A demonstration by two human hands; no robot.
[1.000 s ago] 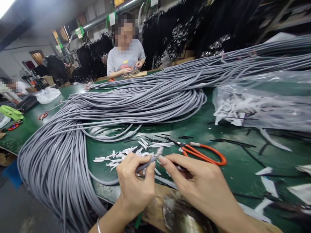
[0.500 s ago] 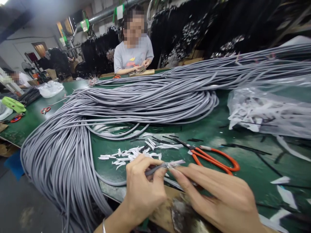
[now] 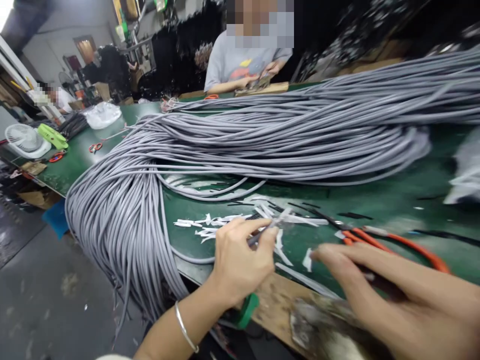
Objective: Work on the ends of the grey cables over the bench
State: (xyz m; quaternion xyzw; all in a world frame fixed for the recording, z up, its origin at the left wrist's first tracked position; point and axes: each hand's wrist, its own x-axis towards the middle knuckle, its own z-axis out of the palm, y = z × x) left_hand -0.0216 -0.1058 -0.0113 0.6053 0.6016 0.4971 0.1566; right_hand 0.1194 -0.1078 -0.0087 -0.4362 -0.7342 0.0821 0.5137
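My left hand [image 3: 240,260] pinches the end of a thin grey cable [image 3: 262,234] between thumb and fingers, its frayed white tip pointing up and right. My right hand [image 3: 386,290] is blurred, stretched flat over the table's near edge beside a white scrap [image 3: 307,260], just below the orange-handled scissors [image 3: 393,242]; whether it holds anything is unclear. A huge bundle of grey cables [image 3: 262,145] lies across the green table [image 3: 375,200] and droops over its left edge.
White paper scraps [image 3: 210,222] and black offcuts litter the table by my hands. A person in a grey shirt [image 3: 240,65] works at the far side. A small white fan [image 3: 26,140], a green tool [image 3: 52,136] and red scissors [image 3: 95,147] sit far left.
My right hand has pulled away to the right from the cable tip, a white scrap now lying between the hands. The view has swung left and down.
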